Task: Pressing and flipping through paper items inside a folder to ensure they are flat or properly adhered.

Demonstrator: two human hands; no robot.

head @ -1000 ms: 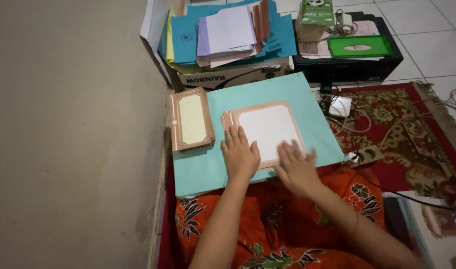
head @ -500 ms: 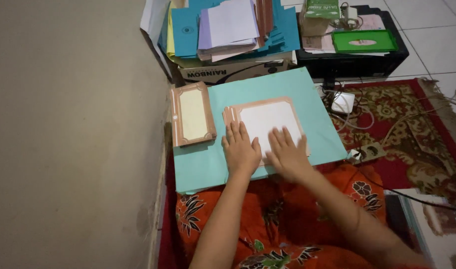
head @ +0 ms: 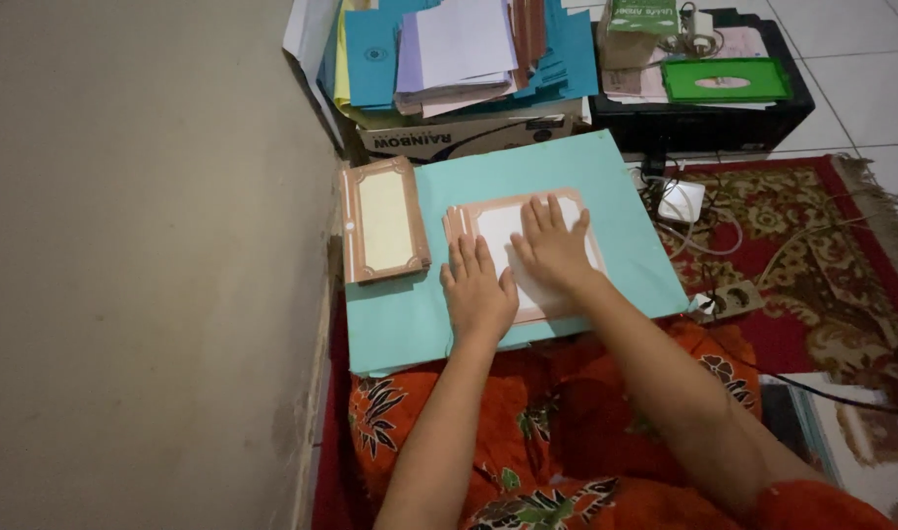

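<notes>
A pressing-flat step appears to be in hand: the left hand (head: 478, 292) and right hand (head: 550, 245) are laid open, palms down, on the framed card (head: 488, 221), which lies on the turquoise sheet (head: 586, 177). A firm, even sweep outward is judged next. A second framed card (head: 383, 218) lies left of the hands.

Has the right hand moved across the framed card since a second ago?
Yes. The right hand slid from the framed card's lower right corner up toward its middle.

A white, brown-bordered card (head: 513, 245) lies on a plain turquoise board (head: 586, 167).
</notes>
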